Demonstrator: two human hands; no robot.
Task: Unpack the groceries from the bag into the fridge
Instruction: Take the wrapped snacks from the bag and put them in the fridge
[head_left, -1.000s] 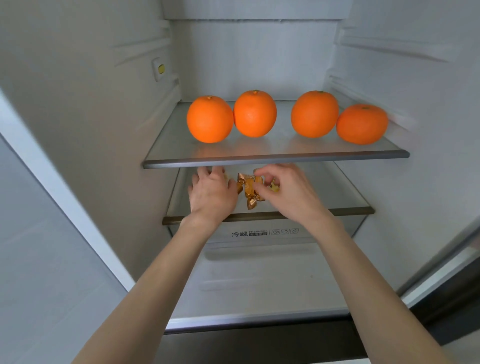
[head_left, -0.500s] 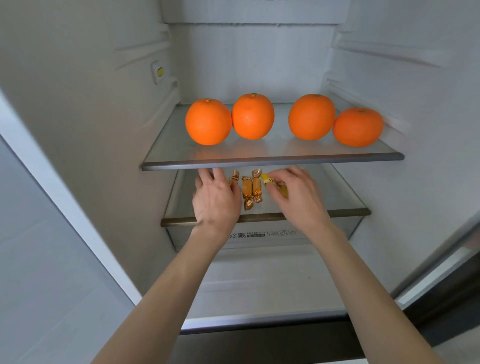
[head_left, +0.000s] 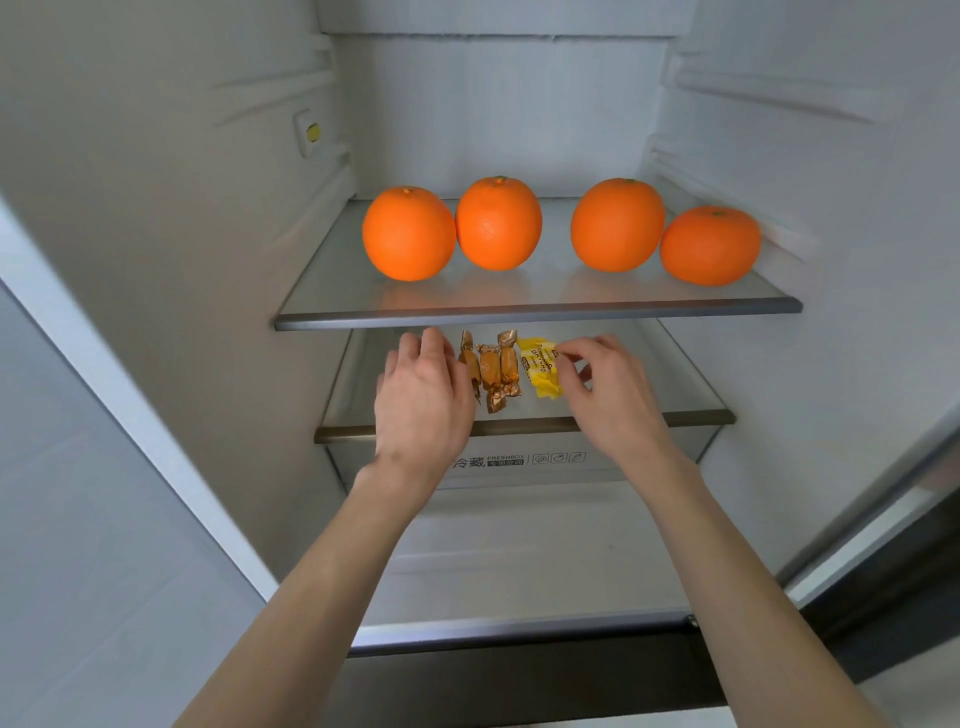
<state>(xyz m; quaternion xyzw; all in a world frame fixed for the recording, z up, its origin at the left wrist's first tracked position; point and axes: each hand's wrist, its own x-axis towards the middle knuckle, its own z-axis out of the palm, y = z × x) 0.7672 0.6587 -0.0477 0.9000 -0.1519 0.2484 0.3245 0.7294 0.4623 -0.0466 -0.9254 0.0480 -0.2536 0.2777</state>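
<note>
The yellow-wrapped candy lies on the lower glass shelf of the fridge, under the upper shelf, and my right hand pinches its right end between thumb and fingertips. Just left of that candy three gold-brown wrapped candies lie side by side, lengthwise front to back, the nearest one touching or almost touching the yellow wrapper. Left of those, my left hand rests palm down with its fingers loosely curved and close together, its edge against the leftmost gold candy; it grips nothing I can see. Below the yellow candy, under the shelf's front strip, is the drawer with printed labelling. Above the candy, four oranges stand in a row on the upper shelf, the left two touching, the right two touching as well, a gap between the pairs.
</note>
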